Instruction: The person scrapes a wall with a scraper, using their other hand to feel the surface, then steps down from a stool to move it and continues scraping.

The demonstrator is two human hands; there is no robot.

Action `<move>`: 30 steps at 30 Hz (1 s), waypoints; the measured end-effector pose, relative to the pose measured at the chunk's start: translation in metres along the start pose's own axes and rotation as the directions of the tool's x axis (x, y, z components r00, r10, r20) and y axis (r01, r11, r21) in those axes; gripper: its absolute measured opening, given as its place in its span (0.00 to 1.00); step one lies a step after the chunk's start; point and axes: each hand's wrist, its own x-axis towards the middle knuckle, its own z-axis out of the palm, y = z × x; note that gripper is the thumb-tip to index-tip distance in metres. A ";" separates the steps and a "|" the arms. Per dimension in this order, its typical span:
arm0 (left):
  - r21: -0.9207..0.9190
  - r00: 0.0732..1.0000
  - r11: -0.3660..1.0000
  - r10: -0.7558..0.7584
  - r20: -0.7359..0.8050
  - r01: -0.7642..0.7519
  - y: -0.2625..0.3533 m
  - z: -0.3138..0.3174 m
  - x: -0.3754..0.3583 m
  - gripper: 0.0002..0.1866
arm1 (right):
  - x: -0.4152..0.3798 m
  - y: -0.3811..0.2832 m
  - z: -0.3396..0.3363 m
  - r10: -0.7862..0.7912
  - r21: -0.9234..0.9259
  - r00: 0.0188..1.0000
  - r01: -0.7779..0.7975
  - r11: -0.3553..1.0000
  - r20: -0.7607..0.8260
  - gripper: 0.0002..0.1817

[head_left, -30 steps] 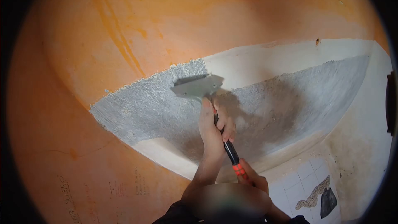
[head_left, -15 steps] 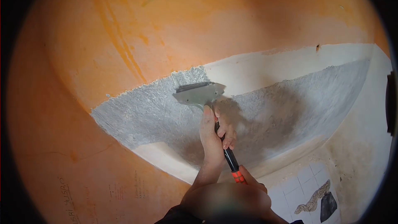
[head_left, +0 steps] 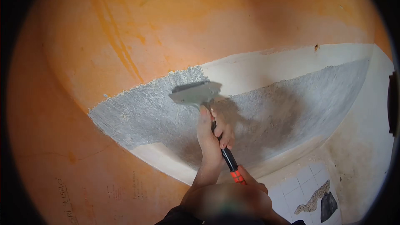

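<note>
A long-handled wall scraper (head_left: 195, 93) with a wide metal head lies against, or very close to, a rough grey patch (head_left: 137, 112) on the wall. My left hand (head_left: 212, 135) is wrapped around its black handle just below the head, thumb along the handle and fingers curled round the other side. Lower down, my right hand (head_left: 252, 180) grips the handle's red end; its fingers are partly hidden by a blurred shape at the bottom. The blade edge faces the upper part of the patch, left of a smooth white strip (head_left: 250, 71).
Orange paint (head_left: 175, 25) covers the wall above and left of the patch. A small dark hole (head_left: 316, 47) marks the white strip's top edge. At lower right are floor tiles (head_left: 293, 193), a twisted cloth-like strip (head_left: 313, 200) and a black object (head_left: 329, 207).
The scraper and both hands have shifted slightly left in view, by a little more than the wall itself. Both hands keep their hold on the handle.
</note>
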 end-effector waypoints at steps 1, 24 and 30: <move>0.003 1.000 1.000 -0.007 -0.004 0.007 0.001 0.001 0.001 0.19 | 0.001 -0.003 0.000 0.007 0.004 1.000 -0.007 1.000 -0.002 0.27; -0.060 0.999 0.998 0.034 0.039 -0.032 0.005 0.007 0.009 0.17 | 0.009 -0.014 -0.001 -0.022 0.022 1.000 0.022 1.000 0.013 0.27; -0.081 0.999 0.996 0.042 0.024 -0.040 0.004 0.007 0.005 0.17 | 0.006 -0.016 -0.002 0.027 0.047 0.999 -0.029 0.998 0.041 0.27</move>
